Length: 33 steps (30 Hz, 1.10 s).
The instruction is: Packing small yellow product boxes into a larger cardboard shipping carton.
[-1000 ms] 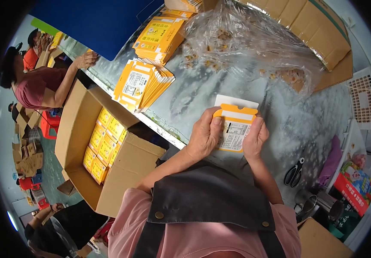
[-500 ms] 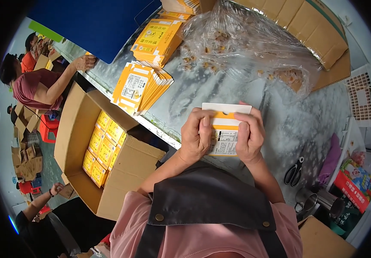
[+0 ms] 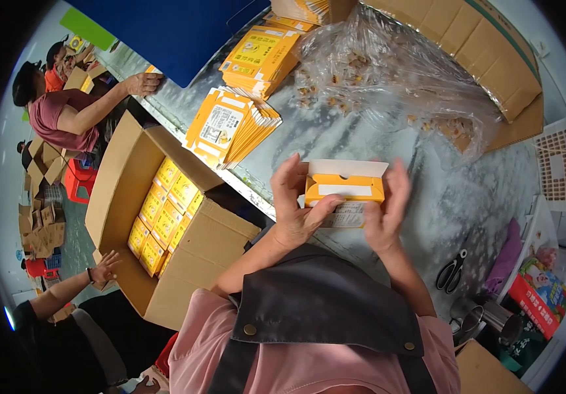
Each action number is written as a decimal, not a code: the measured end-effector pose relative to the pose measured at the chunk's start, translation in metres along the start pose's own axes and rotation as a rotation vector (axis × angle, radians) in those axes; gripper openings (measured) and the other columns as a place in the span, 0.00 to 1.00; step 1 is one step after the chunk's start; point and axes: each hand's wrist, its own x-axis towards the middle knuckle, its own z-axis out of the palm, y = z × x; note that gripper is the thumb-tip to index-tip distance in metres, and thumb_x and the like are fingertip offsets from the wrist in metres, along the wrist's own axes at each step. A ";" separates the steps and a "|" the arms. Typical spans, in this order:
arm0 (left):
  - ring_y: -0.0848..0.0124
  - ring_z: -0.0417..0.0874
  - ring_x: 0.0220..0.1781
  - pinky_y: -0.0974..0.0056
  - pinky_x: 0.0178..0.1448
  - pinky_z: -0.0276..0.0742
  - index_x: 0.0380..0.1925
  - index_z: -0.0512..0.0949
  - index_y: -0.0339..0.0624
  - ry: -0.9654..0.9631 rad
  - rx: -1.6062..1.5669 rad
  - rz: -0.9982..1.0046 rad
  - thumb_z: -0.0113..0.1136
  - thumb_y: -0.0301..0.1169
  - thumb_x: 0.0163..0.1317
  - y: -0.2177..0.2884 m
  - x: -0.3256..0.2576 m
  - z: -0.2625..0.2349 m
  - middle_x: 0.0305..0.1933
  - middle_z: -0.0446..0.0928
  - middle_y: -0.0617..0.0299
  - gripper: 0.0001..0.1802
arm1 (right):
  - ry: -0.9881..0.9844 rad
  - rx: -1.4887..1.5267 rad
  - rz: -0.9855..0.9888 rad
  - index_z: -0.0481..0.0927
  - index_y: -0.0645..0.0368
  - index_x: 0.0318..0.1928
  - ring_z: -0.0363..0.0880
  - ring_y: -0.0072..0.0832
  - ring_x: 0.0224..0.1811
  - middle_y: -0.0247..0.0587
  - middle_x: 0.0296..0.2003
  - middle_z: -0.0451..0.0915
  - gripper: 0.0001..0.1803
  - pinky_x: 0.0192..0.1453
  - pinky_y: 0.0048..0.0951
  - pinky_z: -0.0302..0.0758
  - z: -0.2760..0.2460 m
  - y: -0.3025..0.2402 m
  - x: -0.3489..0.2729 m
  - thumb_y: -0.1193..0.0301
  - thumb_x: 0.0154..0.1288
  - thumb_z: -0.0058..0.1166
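A small yellow carton is held up above the grey table between both hands; the left hand grips its left end — thumb under the front, fingers behind; the right hand clasps the right end, fingers curled over the edge. Its white top flap stands open. Flat cartons lie fanned to the left — a clear bag beyond.
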 end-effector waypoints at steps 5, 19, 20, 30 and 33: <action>0.65 0.78 0.46 0.64 0.48 0.76 0.66 0.54 0.39 0.060 0.126 -0.026 0.69 0.24 0.58 -0.003 -0.007 -0.002 0.51 0.70 0.51 0.41 | -0.058 -0.040 0.141 0.52 0.70 0.69 0.75 0.34 0.54 0.53 0.57 0.71 0.39 0.58 0.31 0.72 0.007 0.001 -0.005 0.60 0.70 0.56; 0.63 0.75 0.41 0.63 0.45 0.73 0.56 0.67 0.35 0.056 0.064 -0.001 0.70 0.31 0.57 0.001 -0.012 -0.009 0.46 0.70 0.50 0.30 | -0.017 0.035 0.001 0.48 0.69 0.71 0.73 0.33 0.57 0.53 0.57 0.71 0.43 0.62 0.31 0.68 0.013 -0.010 -0.003 0.60 0.69 0.57; 0.62 0.75 0.43 0.63 0.48 0.73 0.62 0.61 0.35 0.077 0.110 0.030 0.69 0.31 0.59 0.005 -0.013 -0.006 0.48 0.70 0.49 0.35 | -0.025 -0.012 -0.026 0.48 0.69 0.71 0.72 0.34 0.58 0.53 0.58 0.69 0.43 0.63 0.32 0.68 0.013 -0.008 -0.003 0.59 0.69 0.57; 0.55 0.71 0.62 0.59 0.67 0.65 0.69 0.51 0.31 0.263 0.067 -0.144 0.58 0.27 0.65 -0.002 -0.020 -0.006 0.62 0.65 0.42 0.37 | -0.182 -0.240 0.115 0.49 0.71 0.70 0.71 0.39 0.60 0.55 0.61 0.66 0.39 0.63 0.36 0.69 0.012 0.003 -0.015 0.61 0.70 0.52; 0.52 0.68 0.66 0.61 0.69 0.62 0.70 0.50 0.32 0.179 0.106 -0.307 0.53 0.30 0.69 0.010 -0.015 -0.013 0.64 0.64 0.41 0.35 | -0.142 -0.238 0.278 0.47 0.70 0.70 0.72 0.38 0.60 0.57 0.60 0.68 0.38 0.62 0.35 0.70 0.008 0.011 -0.022 0.66 0.71 0.50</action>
